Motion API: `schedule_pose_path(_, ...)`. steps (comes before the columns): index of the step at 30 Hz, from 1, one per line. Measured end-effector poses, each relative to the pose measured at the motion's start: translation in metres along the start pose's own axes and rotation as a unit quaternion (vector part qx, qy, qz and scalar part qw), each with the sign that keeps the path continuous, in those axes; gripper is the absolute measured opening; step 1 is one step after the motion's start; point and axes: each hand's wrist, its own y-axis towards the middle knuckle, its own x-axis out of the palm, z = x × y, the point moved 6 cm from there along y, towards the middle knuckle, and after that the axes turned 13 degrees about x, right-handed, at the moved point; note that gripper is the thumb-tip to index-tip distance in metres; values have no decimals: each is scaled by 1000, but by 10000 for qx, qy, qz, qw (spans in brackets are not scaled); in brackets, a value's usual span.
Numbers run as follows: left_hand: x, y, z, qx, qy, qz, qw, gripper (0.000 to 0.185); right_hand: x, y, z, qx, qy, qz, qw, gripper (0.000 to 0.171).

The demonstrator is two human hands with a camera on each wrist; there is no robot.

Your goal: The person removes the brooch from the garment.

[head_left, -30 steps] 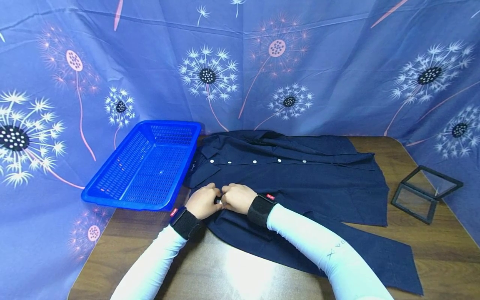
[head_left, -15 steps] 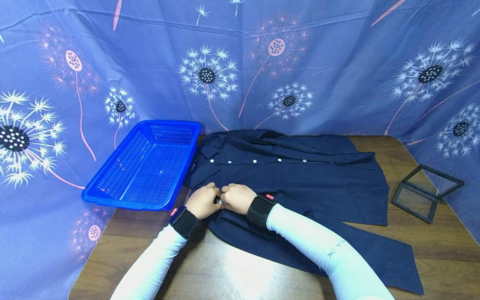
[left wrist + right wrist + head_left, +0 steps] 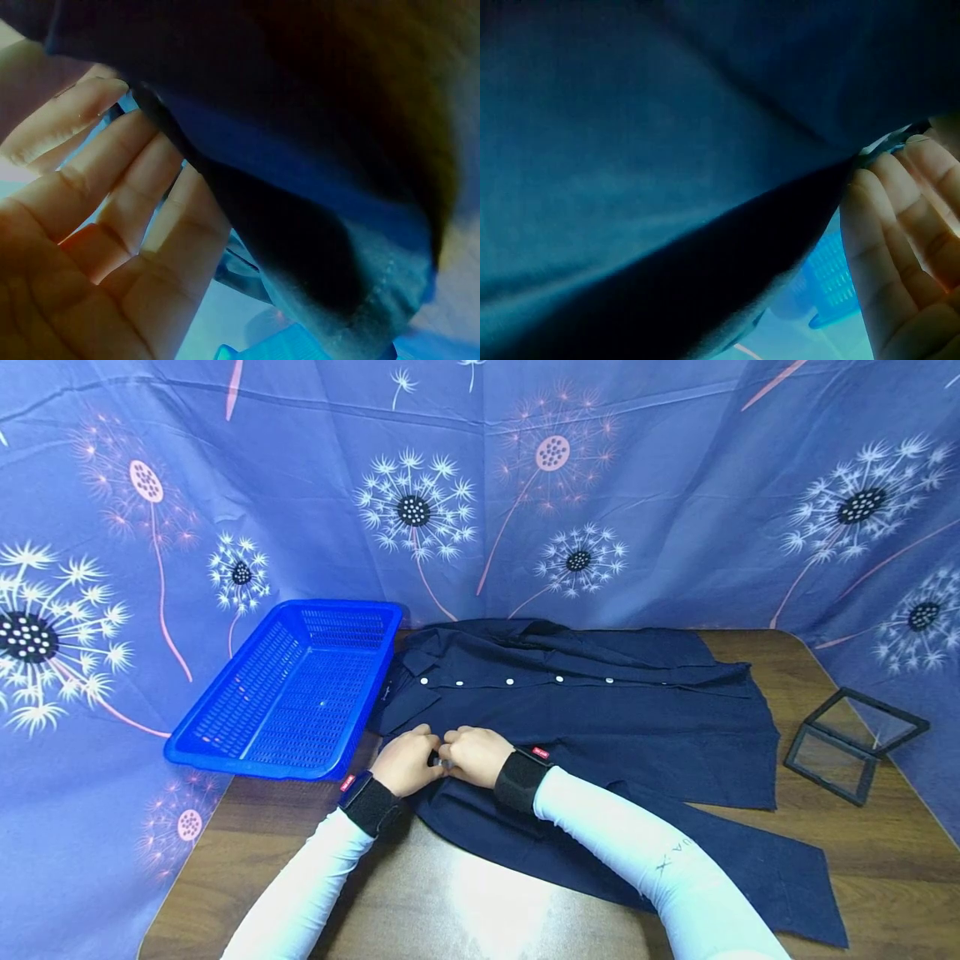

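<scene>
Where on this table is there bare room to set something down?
Bare wood shows on the table at the near edge, between the two sleeves below the shirt. Another free strip lies right of the shirt, in front of the glass box. The left side is crowded by the blue basket, and both hands grip the shirt.

Fingertips of left hand (image 3: 407,763) and right hand (image 3: 474,756) hiding against each other over the dark shirt (image 3: 600,710), what they are pinching staying too small to tell, shirt filling both wrist views as blur

Head view high; wrist views close, sharing shirt (image 3: 600,718).
</scene>
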Motion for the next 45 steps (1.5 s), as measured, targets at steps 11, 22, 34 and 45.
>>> schedule_pose_path(11,0,1,0,77,-23,-36,10000,20,-4,0,5,61,175,-38,9998,17)
schedule_pose_path(22,2,1,-2,-20,-38,-164,9999,32,-3,-2,11,70,239,-168,9995,13)
schedule_pose_path(34,3,-1,-3,29,-45,-114,9999,24,3,-6,-1,-273,-677,171,9972,4)
schedule_pose_path(45,2,-3,-3,8,-86,-59,9999,32,-2,-10,-4,-466,-881,554,9935,6)
